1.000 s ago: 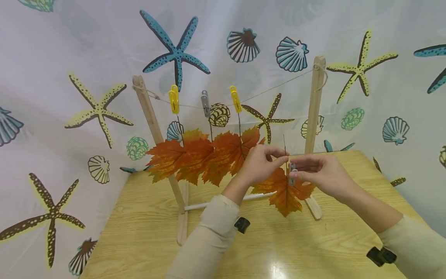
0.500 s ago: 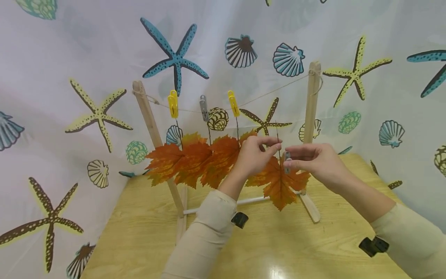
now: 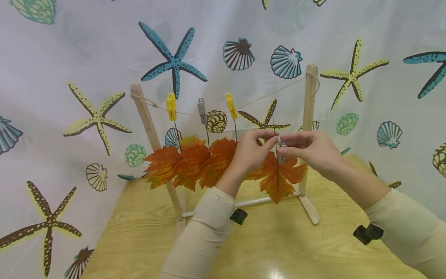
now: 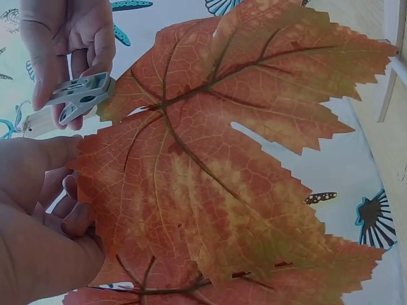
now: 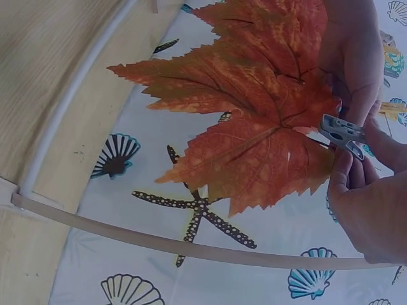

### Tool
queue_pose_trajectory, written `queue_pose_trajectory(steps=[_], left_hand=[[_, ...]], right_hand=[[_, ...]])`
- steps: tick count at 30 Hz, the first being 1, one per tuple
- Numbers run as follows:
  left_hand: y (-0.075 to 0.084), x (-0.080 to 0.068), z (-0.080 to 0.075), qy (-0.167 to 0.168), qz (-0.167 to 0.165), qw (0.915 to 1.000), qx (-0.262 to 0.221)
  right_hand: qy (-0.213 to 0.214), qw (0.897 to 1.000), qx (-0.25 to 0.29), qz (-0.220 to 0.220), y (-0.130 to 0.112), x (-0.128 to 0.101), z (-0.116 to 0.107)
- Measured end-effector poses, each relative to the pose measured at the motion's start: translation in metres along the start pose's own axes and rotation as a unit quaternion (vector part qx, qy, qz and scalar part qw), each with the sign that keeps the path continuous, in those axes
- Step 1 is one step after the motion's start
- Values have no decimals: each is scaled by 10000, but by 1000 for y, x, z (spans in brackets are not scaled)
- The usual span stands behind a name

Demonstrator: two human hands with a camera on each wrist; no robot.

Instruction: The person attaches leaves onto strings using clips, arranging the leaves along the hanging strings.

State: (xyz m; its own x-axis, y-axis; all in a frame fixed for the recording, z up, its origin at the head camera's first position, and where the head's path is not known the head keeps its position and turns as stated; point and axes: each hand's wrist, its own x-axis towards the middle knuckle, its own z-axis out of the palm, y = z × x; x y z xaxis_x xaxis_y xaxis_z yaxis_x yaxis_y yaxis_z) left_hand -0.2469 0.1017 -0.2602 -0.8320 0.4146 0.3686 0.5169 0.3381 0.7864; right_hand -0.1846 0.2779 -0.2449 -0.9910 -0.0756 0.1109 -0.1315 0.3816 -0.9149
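My left hand (image 3: 251, 152) pinches the thin dark stem of an orange artificial maple leaf (image 3: 277, 181), which hangs below the fingertips. Close on the right, my right hand (image 3: 318, 150) holds a grey clothespin (image 3: 282, 152) between thumb and fingers, beside that stem. In the right wrist view the clothespin (image 5: 343, 132) lies near the leaf's base; whether it touches the stem I cannot tell. Behind and above both hands runs a twine line (image 3: 266, 94). From it hang several similar leaves (image 3: 163, 164), under a yellow clothespin (image 3: 171, 107), a grey one (image 3: 202, 111) and another yellow one (image 3: 231, 106).
The twine is tied between a left wooden post (image 3: 146, 116) and a right wooden post (image 3: 309, 101). A white rod (image 3: 256, 201) joins them low down, above the wooden table (image 3: 265, 244). A curtain (image 3: 104, 50) printed with starfish and shells hangs behind.
Both hands have risen and shifted slightly left, carrying the leaf and grey clothespin up toward the twine. The right hand has come closer to the left. The view has tilted slightly.
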Motion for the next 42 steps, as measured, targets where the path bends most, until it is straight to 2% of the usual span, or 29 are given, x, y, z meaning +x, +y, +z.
queue_pose_trajectory(steps=[5, 9, 14, 20, 30, 36, 42], left_hand=[[7, 4, -5, -36, -96, 9997, 226], [11, 6, -9, -43, -107, 9997, 214], [16, 9, -14, 71, -52, 9997, 208], [22, 11, -19, 308, -150, 9988, 350], [26, 15, -21, 394, 114, 9985, 366], [31, 18, -20, 449, 178, 9980, 401], [33, 20, -21, 468, 98, 9979, 430]], right_hand=[[211, 9998, 11, -34, -13, 5, -3], [280, 9996, -42, -28, -24, 10, -7], [380, 9990, -198, -90, -40, 20, -10], [451, 9980, -389, -207, -56, 30, -10], [607, 9962, -538, -321, -78, 34, -18], [723, 9939, -636, -536, -92, 40, -20], [724, 9937, -673, -534, -104, 45, -24]])
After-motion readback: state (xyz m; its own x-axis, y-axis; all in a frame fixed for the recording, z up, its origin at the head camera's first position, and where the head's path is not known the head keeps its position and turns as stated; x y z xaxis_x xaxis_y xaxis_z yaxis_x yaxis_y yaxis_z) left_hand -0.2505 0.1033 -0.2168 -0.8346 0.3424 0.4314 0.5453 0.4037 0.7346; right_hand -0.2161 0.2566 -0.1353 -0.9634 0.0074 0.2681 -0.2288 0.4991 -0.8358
